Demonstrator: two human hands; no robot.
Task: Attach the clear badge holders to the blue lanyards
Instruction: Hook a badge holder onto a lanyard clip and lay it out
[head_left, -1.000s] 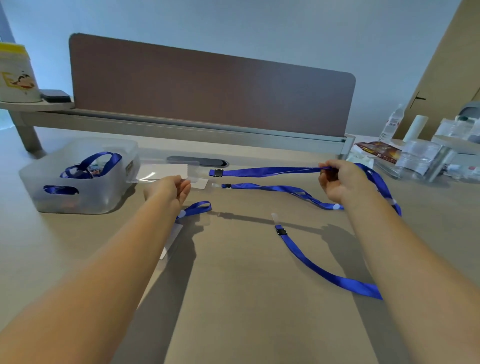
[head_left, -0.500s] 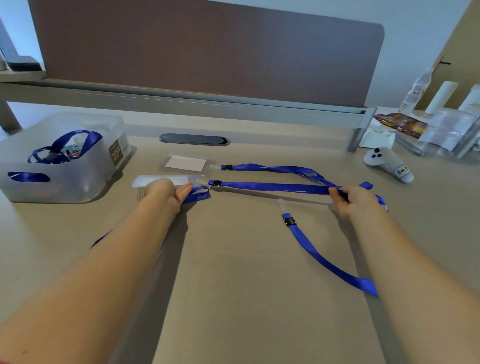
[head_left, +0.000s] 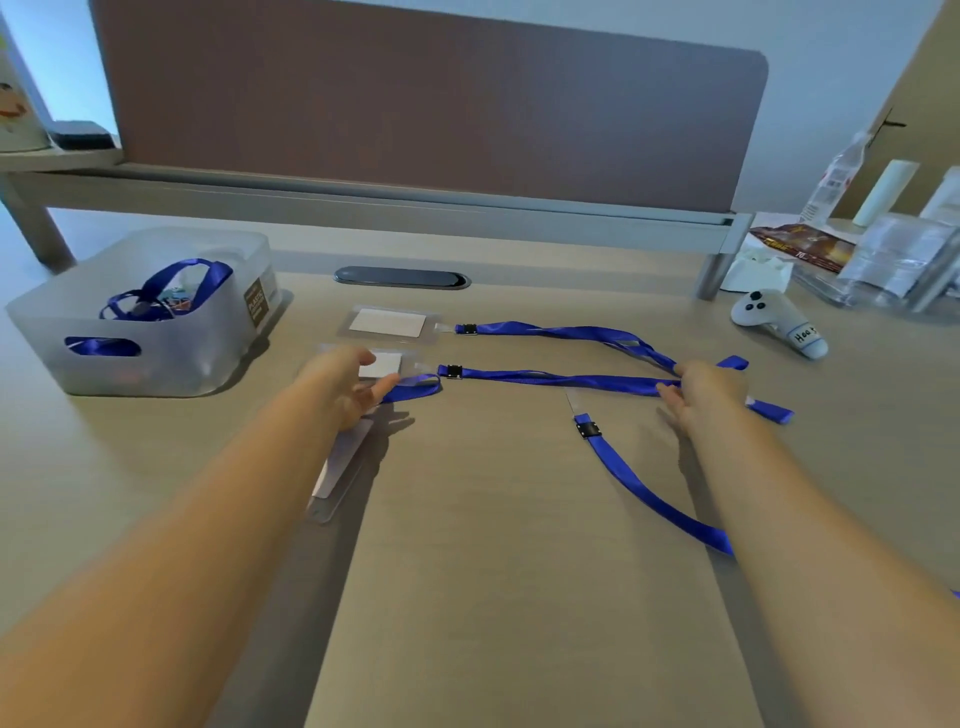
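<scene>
Two clear badge holders with white cards lie flat on the desk, each joined to a blue lanyard. The far holder (head_left: 387, 323) meets the far lanyard (head_left: 561, 331). The near holder (head_left: 385, 364) meets the middle lanyard (head_left: 550, 378). My left hand (head_left: 345, 387) hovers open over the near holder's left part, fingers spread. My right hand (head_left: 701, 392) rests open on the middle lanyard's right end. A third lanyard (head_left: 644, 488) lies loose nearer me, its clip bare. A third clear holder (head_left: 337, 475) pokes out beneath my left wrist.
A translucent bin (head_left: 156, 358) with more blue lanyards stands at the left. A white controller (head_left: 779, 322), bottles and plastic packets crowd the back right. A brown divider panel (head_left: 426, 98) closes off the desk's far edge; a dark cable slot (head_left: 402, 276) lies before it.
Both hands have let go: the badge holder and its lanyard now lie flat on the desk. My left hand has opened above the holder and my right hand has flattened on the strap.
</scene>
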